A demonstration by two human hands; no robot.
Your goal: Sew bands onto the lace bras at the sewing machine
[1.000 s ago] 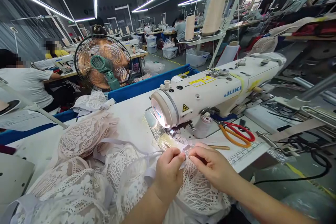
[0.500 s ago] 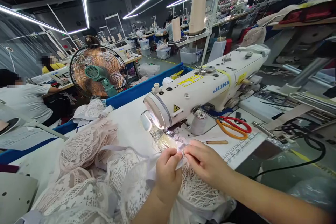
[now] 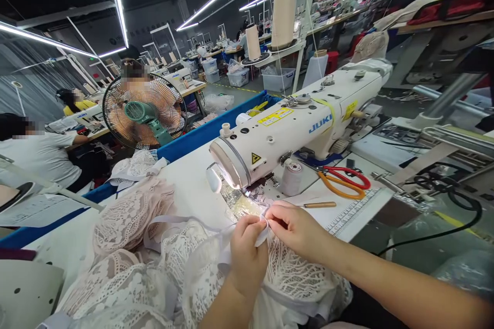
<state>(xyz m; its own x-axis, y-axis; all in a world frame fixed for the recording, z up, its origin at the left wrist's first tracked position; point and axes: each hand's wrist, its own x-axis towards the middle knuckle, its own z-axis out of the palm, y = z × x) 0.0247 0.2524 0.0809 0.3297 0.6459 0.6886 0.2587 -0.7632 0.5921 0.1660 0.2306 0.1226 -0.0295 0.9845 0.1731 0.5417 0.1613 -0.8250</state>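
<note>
My left hand pinches the edge of a pale fabric strip just in front of the sewing machine. Touching it from the right, my right hand grips the same strip between thumb and fingers. White lace pieces lie beneath and beside both hands, and the pale strip loops off to the left over them. The lit needle area is just beyond my fingertips. What exactly lies between the fingertips is too small to make out.
Scissors, a thread spool and a wooden-handled tool lie right of the needle area. Beige lace is piled left. Beyond the blue trough edge stands a fan; a person in white sits far left.
My right hand has shifted slightly up and left, its fingers closer over my left fingertips. The whole view has moved slightly.
</note>
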